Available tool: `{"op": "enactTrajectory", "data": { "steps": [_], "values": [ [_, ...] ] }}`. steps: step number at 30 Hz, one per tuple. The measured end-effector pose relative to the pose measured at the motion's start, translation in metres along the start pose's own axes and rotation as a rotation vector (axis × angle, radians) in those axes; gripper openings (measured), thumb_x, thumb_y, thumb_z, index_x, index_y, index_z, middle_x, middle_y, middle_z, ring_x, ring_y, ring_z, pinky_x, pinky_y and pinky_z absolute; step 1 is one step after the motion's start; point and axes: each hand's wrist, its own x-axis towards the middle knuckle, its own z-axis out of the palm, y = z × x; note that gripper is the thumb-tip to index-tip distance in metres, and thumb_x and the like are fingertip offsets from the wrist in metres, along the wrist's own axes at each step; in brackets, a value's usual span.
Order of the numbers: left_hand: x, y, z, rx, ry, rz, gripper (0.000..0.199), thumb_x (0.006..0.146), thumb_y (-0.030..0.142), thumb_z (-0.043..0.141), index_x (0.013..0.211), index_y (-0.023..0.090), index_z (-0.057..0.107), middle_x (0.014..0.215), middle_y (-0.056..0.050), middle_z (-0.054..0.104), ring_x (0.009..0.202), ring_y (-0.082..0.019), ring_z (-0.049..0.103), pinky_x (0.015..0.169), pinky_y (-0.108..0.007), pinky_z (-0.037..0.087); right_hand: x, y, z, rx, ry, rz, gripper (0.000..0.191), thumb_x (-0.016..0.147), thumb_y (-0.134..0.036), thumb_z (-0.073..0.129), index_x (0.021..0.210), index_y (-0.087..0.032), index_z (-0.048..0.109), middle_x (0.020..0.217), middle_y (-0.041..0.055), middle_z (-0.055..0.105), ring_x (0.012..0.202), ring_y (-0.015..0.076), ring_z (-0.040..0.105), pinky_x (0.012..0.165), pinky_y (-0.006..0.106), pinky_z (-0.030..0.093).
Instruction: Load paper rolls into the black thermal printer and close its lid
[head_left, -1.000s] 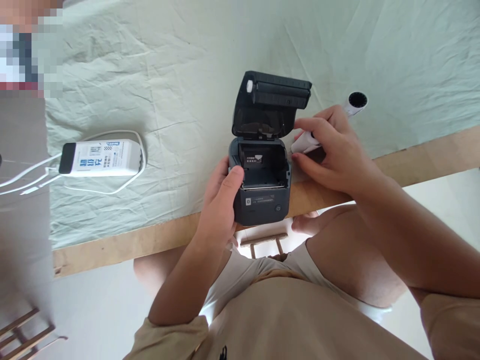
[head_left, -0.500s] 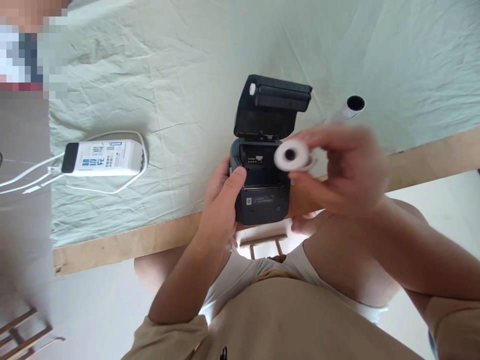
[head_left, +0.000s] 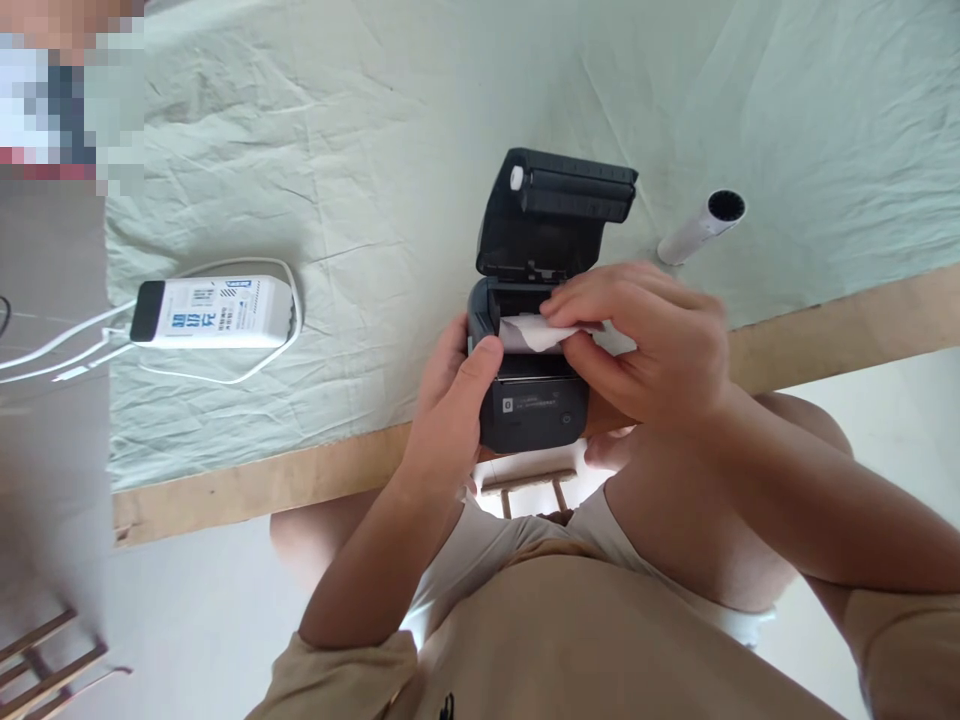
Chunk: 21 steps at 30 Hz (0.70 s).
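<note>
A dark portable label printer [head_left: 532,410] stands at the table's front edge, its lid [head_left: 555,210] swung up and back. My left hand [head_left: 454,390] grips the printer's left side, thumb on the rim of the paper bay. In the bay lies a white paper roll [head_left: 536,332], a loose end of paper curling over it. My right hand [head_left: 645,335] is closed on this roll, fingertips pinching it at the bay's right side. Part of the roll is hidden by the bay walls and my fingers.
A white power strip or charger [head_left: 217,312] with looped cables lies at the left. Behind my right hand stands a white tube [head_left: 701,228] with a dark open end. Pale green cloth [head_left: 375,150] covers the table, whose wooden edge [head_left: 262,470] runs along the front.
My right hand has moved left and brought the paper roll from above the printer's right side down into the bay, turning it sideways. My left hand still holds the printer.
</note>
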Motion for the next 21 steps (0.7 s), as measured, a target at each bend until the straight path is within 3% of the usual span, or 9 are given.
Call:
{"op": "enactTrajectory", "data": {
  "steps": [3, 6, 8, 11, 14, 15, 17, 19, 21],
  "values": [
    [0.002, -0.001, -0.002, -0.009, -0.001, -0.005, 0.04, 0.095, 0.057, 0.083, 0.117, 0.024, 0.075, 0.091, -0.003, 0.078, 0.095, -0.028, 0.08, 0.073, -0.036, 0.068, 0.001, -0.009, -0.005, -0.005, 0.013, -0.101, 0.021, 0.095, -0.005, 0.069, 0.097, -0.025, 0.067, 0.095, 0.0, 0.083, 0.086, 0.0185, 0.077, 0.076, 0.037, 0.057],
    [0.005, -0.006, -0.008, -0.022, -0.078, 0.045, 0.044, 0.092, 0.058, 0.085, 0.117, 0.022, 0.075, 0.102, -0.005, 0.08, 0.098, -0.026, 0.079, 0.081, -0.035, 0.067, -0.004, -0.015, -0.006, -0.005, -0.078, -0.171, 0.019, 0.096, -0.007, 0.072, 0.098, -0.025, 0.065, 0.093, -0.0012, 0.08, 0.083, 0.0165, 0.071, 0.072, 0.037, 0.05],
    [0.005, -0.008, -0.01, -0.026, -0.111, 0.078, 0.053, 0.088, 0.051, 0.091, 0.129, 0.024, 0.072, 0.119, -0.006, 0.08, 0.108, -0.027, 0.078, 0.091, -0.036, 0.067, -0.009, -0.015, -0.004, -0.002, -0.13, -0.194, 0.012, 0.101, -0.016, 0.07, 0.099, -0.025, 0.065, 0.093, -0.0018, 0.078, 0.081, 0.0159, 0.068, 0.072, 0.038, 0.045],
    [0.001, -0.007, -0.011, 0.031, -0.098, 0.092, 0.088, 0.08, 0.038, 0.098, 0.158, 0.035, 0.055, 0.135, -0.005, 0.077, 0.123, -0.031, 0.078, 0.103, -0.042, 0.066, -0.015, -0.012, -0.002, 0.078, -0.152, -0.192, 0.008, 0.108, -0.031, 0.065, 0.102, -0.025, 0.067, 0.096, 0.0018, 0.076, 0.085, 0.0194, 0.069, 0.076, 0.042, 0.045],
    [-0.001, -0.005, -0.008, 0.096, -0.07, 0.131, 0.096, 0.079, 0.038, 0.097, 0.163, 0.036, 0.051, 0.143, -0.008, 0.075, 0.128, -0.036, 0.076, 0.106, -0.046, 0.065, -0.018, -0.007, -0.004, 0.161, -0.026, -0.098, 0.005, 0.103, -0.029, 0.066, 0.107, -0.031, 0.069, 0.096, 0.0029, 0.072, 0.086, 0.024, 0.069, 0.077, 0.045, 0.05],
    [-0.001, -0.005, -0.007, 0.099, -0.084, 0.134, 0.098, 0.078, 0.038, 0.098, 0.163, 0.034, 0.051, 0.145, -0.01, 0.074, 0.127, -0.038, 0.077, 0.103, -0.046, 0.066, -0.018, -0.004, -0.005, 0.147, 0.056, -0.029, 0.013, 0.099, -0.026, 0.068, 0.111, -0.033, 0.069, 0.099, 0.0034, 0.071, 0.089, 0.0259, 0.069, 0.079, 0.046, 0.053],
    [0.001, -0.005, -0.007, 0.093, -0.095, 0.137, 0.101, 0.075, 0.038, 0.099, 0.164, 0.033, 0.051, 0.146, -0.012, 0.074, 0.123, -0.039, 0.078, 0.096, -0.045, 0.067, -0.017, 0.002, -0.007, 0.12, 0.135, 0.16, 0.035, 0.097, -0.026, 0.069, 0.129, -0.039, 0.066, 0.123, 0.0058, 0.071, 0.112, 0.0311, 0.07, 0.09, 0.051, 0.058],
    [0.002, -0.006, -0.007, 0.088, -0.1, 0.131, 0.104, 0.073, 0.036, 0.1, 0.164, 0.032, 0.051, 0.145, -0.012, 0.075, 0.119, -0.039, 0.079, 0.091, -0.044, 0.068, -0.016, 0.009, -0.007, 0.199, 0.073, 0.284, 0.053, 0.099, -0.033, 0.068, 0.148, -0.045, 0.054, 0.157, 0.006, 0.06, 0.145, 0.0343, 0.062, 0.109, 0.057, 0.057],
    [0.002, -0.006, -0.007, 0.086, -0.08, 0.122, 0.101, 0.073, 0.035, 0.099, 0.163, 0.033, 0.053, 0.143, -0.012, 0.076, 0.114, -0.037, 0.08, 0.086, -0.043, 0.069, -0.014, 0.017, -0.005, 0.366, 0.001, 0.334, 0.056, 0.104, -0.042, 0.064, 0.156, -0.047, 0.047, 0.169, 0.0044, 0.054, 0.157, 0.032, 0.056, 0.124, 0.059, 0.052]
  ]
}}
